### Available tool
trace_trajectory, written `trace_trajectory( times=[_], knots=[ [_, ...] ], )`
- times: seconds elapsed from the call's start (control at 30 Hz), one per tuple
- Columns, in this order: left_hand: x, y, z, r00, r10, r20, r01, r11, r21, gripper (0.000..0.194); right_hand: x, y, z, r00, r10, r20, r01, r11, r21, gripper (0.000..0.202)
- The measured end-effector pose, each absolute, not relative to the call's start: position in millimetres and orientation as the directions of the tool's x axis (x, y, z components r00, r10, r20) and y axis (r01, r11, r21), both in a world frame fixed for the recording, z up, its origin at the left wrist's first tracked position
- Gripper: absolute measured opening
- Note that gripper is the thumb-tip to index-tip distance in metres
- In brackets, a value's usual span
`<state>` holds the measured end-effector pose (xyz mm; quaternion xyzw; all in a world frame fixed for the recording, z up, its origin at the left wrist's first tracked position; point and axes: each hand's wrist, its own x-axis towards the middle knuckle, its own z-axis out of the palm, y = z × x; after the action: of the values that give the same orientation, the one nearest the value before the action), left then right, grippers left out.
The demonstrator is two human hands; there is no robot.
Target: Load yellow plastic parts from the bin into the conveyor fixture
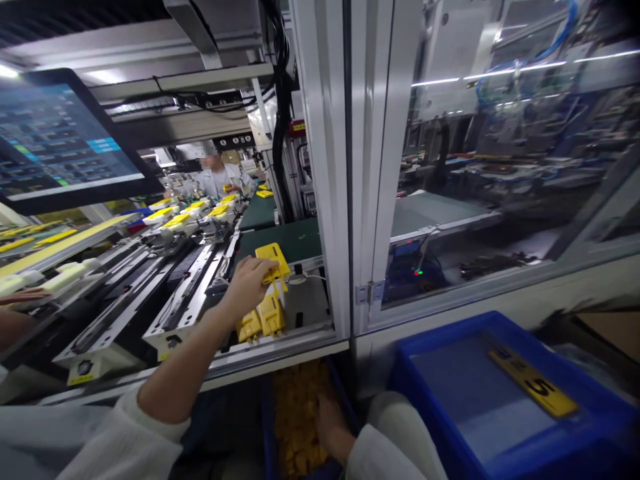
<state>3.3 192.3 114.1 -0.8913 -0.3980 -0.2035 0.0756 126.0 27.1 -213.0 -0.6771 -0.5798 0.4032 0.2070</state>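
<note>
My left hand (249,283) is closed around the edge of a yellow plastic housing (273,255) at the near end of the green belt. Just below it, more yellow housings (271,315) sit together on the bench by the metal frame. My right hand (331,423) reaches down into a blue bin (270,427) under the bench edge. Many small yellow plastic parts (295,417) fill that bin. The right fingers are among these parts, dim and blurred, so I cannot make out whether they grip one.
A metal post (327,167) and glazed door stand right of my left hand. A blue crate (440,387) with a yellow label is at lower right. Fixture rails (185,293) and a monitor (65,140) lie left. Another person (220,177) works behind; someone's arm (15,327) shows at left.
</note>
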Motion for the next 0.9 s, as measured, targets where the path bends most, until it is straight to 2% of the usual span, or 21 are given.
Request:
trace_trajectory(
  times=[0.07,0.13,0.17,0.23,0.3,0.33,0.4,0.47,0.53,0.6,0.7,0.8,0.9],
  knots=[
    [6.3,161.2,99.1,0.495,0.661,0.563,0.684,-0.696,0.216,0.034,126.3,25.5,-211.1,0.071,0.950,-0.304,0.557,-0.290,-0.778,0.031],
    [11.0,127.8,78.8,0.265,0.720,0.642,0.627,-0.634,0.453,0.029,129.1,25.3,-209.8,0.099,0.959,-0.265,0.459,-0.281,-0.843,0.027],
    [13.9,111.2,66.4,0.111,0.768,0.631,0.574,-0.568,0.590,0.030,131.5,25.9,-209.2,0.108,0.966,-0.237,0.400,-0.260,-0.879,0.025],
    [19.0,80.6,37.3,-0.136,0.878,0.458,0.342,-0.392,0.854,0.035,138.5,28.3,-207.6,0.143,0.969,-0.202,0.263,-0.234,-0.936,0.019],
    [21.1,55.8,3.6,-0.168,0.972,0.167,0.055,-0.160,0.986,0.039,146.6,31.0,-205.2,0.188,0.960,-0.207,0.112,-0.230,-0.967,0.018],
    [20.3,45.7,-14.0,-0.122,0.992,0.035,-0.047,-0.041,0.998,0.040,150.6,31.7,-203.5,0.199,0.956,-0.216,0.036,-0.228,-0.973,0.019],
    [14.6,29.4,-48.1,-0.050,0.988,-0.148,-0.117,0.141,0.983,0.042,157.2,31.6,-199.1,0.218,0.948,-0.234,-0.108,-0.215,-0.971,0.023],
    [5.0,16.6,-77.7,-0.050,0.969,-0.241,-0.059,0.238,0.970,0.042,161.2,29.3,-193.8,0.236,0.945,-0.225,-0.210,-0.176,-0.962,0.027],
    [-5.5,6.4,-100.6,-0.068,0.955,-0.288,0.058,0.292,0.955,0.039,162.1,25.8,-188.5,0.229,0.955,-0.187,-0.238,-0.131,-0.962,0.028],
    [-14.1,-1.2,-116.8,-0.048,0.948,-0.313,0.168,0.317,0.933,0.035,160.7,22.0,-183.9,0.154,0.980,-0.125,-0.194,-0.094,-0.977,0.025],
    [-20.4,-8.0,-131.6,0.048,0.939,-0.342,0.264,0.318,0.910,0.029,156.6,16.2,-178.7,-0.058,0.998,0.021,-0.010,0.020,-1.000,0.015],
    [-20.7,-9.8,-140.0,0.110,0.933,-0.343,0.288,0.300,0.910,0.028,154.0,12.8,-176.0,-0.221,0.965,0.142,0.130,0.173,-0.976,0.011],
    [-18.4,-8.8,-143.8,0.127,0.930,-0.345,0.265,0.304,0.915,0.030,154.3,13.4,-177.5,-0.254,0.953,0.168,0.180,0.217,-0.960,0.011]
  ],
)
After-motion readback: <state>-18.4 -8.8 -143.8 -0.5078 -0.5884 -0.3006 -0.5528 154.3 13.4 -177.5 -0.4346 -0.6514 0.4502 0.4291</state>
